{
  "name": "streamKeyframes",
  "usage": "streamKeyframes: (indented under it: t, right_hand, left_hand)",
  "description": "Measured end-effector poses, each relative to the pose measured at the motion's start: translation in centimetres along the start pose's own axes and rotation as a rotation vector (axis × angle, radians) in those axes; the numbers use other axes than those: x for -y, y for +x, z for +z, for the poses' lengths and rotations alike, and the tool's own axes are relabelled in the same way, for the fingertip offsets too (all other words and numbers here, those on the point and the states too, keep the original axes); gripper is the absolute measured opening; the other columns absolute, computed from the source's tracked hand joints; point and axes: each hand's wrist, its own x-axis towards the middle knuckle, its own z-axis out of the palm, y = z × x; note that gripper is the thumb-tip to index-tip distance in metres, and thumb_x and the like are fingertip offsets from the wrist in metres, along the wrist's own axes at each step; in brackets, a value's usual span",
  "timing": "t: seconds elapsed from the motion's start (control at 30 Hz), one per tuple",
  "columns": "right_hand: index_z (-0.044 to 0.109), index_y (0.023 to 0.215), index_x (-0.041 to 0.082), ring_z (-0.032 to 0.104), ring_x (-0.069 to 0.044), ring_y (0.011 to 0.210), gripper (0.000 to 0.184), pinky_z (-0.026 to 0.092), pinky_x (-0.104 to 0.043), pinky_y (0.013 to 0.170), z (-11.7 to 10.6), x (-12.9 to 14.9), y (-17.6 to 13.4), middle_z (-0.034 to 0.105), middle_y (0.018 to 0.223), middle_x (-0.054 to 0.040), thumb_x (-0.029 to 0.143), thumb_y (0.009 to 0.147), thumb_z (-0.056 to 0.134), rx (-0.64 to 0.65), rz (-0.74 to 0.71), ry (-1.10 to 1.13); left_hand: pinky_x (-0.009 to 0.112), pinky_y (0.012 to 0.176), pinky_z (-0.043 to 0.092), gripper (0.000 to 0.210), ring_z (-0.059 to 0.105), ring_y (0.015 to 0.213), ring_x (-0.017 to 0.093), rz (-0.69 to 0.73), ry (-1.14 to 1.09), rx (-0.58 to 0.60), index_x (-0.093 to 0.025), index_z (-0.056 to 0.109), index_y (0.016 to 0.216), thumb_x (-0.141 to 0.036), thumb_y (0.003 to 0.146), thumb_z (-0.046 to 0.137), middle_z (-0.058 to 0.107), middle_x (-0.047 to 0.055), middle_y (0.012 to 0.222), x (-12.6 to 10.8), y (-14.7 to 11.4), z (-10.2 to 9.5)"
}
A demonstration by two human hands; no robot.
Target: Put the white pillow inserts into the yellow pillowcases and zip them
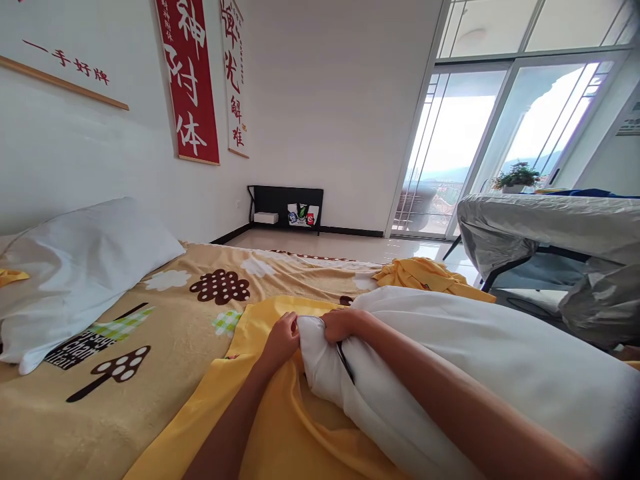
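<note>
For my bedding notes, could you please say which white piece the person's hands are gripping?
The white piece in the right foreground: the left hand and right hand grip its corner, above yellow cloth. The white pillow at far left lies untouched.

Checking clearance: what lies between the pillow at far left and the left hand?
In the head view, the patterned bed cover lies beside the white pillow, then the yellow cloth, spread over the cover, reaches the left hand.

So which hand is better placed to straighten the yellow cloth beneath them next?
Probably the left hand: it's directly above the yellow cloth, while the right hand is clenched on the white bedding.
</note>
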Motion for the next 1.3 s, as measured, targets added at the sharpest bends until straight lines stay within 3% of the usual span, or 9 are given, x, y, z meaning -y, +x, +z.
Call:
streamKeyframes:
  t: [0.27, 0.43, 0.57, 0.63, 0.77, 0.93, 1.07, 1.17, 1.3]
  right_hand:
    - [0.065, 0.115, 0.013, 0.062, -0.03, 0.103, 0.05, 0.046, -0.037, 0.084, 0.4, -0.5, -0.9, 0.064, 0.116, -0.0184, 0.025, 0.067, 0.056, -0.109, 0.037, -0.043]
    - [0.06, 0.119, 0.01, 0.055, -0.031, 0.111, 0.051, 0.034, -0.043, 0.1, 1.8, 1.6, -2.6, 0.059, 0.118, -0.0205, 0.026, 0.072, 0.054, -0.244, 0.025, -0.082]
    - [0.045, 0.135, 0.001, 0.041, -0.039, 0.127, 0.072, 0.028, -0.049, 0.105, 4.2, 4.5, -5.1, 0.046, 0.136, -0.0285, 0.028, 0.071, 0.058, -0.389, 0.041, -0.116]
    - [0.041, 0.138, 0.0, 0.036, -0.043, 0.131, 0.074, 0.024, -0.053, 0.107, 5.7, 5.8, -6.4, 0.041, 0.14, -0.0304, 0.029, 0.073, 0.059, -0.352, 0.033, -0.138]
    - [0.045, 0.138, 0.009, 0.042, -0.045, 0.126, 0.063, 0.028, -0.06, 0.103, 7.4, 7.1, -8.3, 0.046, 0.137, -0.0282, 0.027, 0.079, 0.057, -0.247, 0.019, -0.187]
    - [0.061, 0.118, 0.017, 0.059, -0.033, 0.106, 0.039, 0.042, -0.049, 0.091, 6.1, 5.2, -7.8, 0.065, 0.112, -0.0179, 0.014, 0.081, 0.049, -0.332, 0.0, -0.118]
    - [0.066, 0.11, 0.019, 0.044, -0.035, 0.125, 0.037, 0.034, -0.053, 0.099, 4.0, 3.0, -5.9, 0.045, 0.141, -0.0175, 0.018, 0.075, 0.053, -0.518, 0.063, -0.066]
    - [0.064, 0.116, 0.017, 0.043, -0.041, 0.125, 0.047, 0.025, -0.063, 0.1, 3.2, 1.7, -4.8, 0.052, 0.133, -0.0215, 0.024, 0.071, 0.056, -0.397, 0.158, -0.048]
    - [0.067, 0.109, 0.014, 0.062, -0.033, 0.099, 0.041, 0.04, -0.05, 0.089, 3.4, 1.2, -4.3, 0.068, 0.103, -0.0191, 0.024, 0.071, 0.052, -0.277, 0.092, -0.044]
  left_hand:
    - [0.025, 0.063, 0.034, 0.01, 0.049, 0.067, 0.014, 0.082, 0.114, 0.059, -0.018, 0.05, 0.07, -0.017, 0.079, 0.044, 0.056, 0.002, 0.073, -0.8, -0.5, -0.2]
    - [0.026, 0.065, 0.036, 0.012, 0.052, 0.07, 0.015, 0.128, 0.183, 0.064, -0.019, 0.049, 0.068, -0.016, 0.079, 0.044, 0.058, 0.003, 0.073, -0.4, -0.5, -0.1]
    - [0.03, 0.069, 0.036, 0.018, 0.053, 0.072, 0.018, 0.149, 0.28, 0.089, -0.019, 0.05, 0.069, -0.022, 0.085, 0.044, 0.059, 0.004, 0.073, 0.1, -0.5, 0.6]
    - [0.033, 0.073, 0.036, 0.02, 0.054, 0.076, 0.021, 0.147, 0.325, 0.092, -0.019, 0.051, 0.07, -0.022, 0.087, 0.042, 0.06, 0.006, 0.075, 0.1, -0.7, 0.9]
    - [0.035, 0.075, 0.035, 0.023, 0.055, 0.077, 0.022, 0.12, 0.357, 0.069, -0.018, 0.051, 0.071, -0.021, 0.088, 0.037, 0.06, 0.008, 0.076, -0.3, -1.1, 1.3]
    - [0.032, 0.073, 0.035, 0.025, 0.052, 0.075, 0.019, 0.097, 0.296, 0.026, -0.02, 0.046, 0.069, -0.027, 0.089, 0.035, 0.058, 0.005, 0.075, -0.9, -1.2, 1.5]
    - [0.03, 0.072, 0.035, 0.021, 0.051, 0.073, 0.017, 0.106, 0.235, 0.023, -0.02, 0.044, 0.066, -0.026, 0.084, 0.038, 0.057, 0.003, 0.072, -1.3, -1.2, 1.6]
    - [0.029, 0.071, 0.034, 0.018, 0.05, 0.071, 0.016, 0.103, 0.193, 0.025, -0.019, 0.042, 0.064, -0.024, 0.081, 0.038, 0.056, 0.001, 0.07, -1.5, -1.3, 1.4]
    - [0.028, 0.07, 0.032, 0.019, 0.047, 0.069, 0.015, 0.08, 0.157, 0.014, -0.02, 0.039, 0.061, -0.024, 0.08, 0.037, 0.053, -0.001, 0.066, -1.9, -1.4, 1.1]
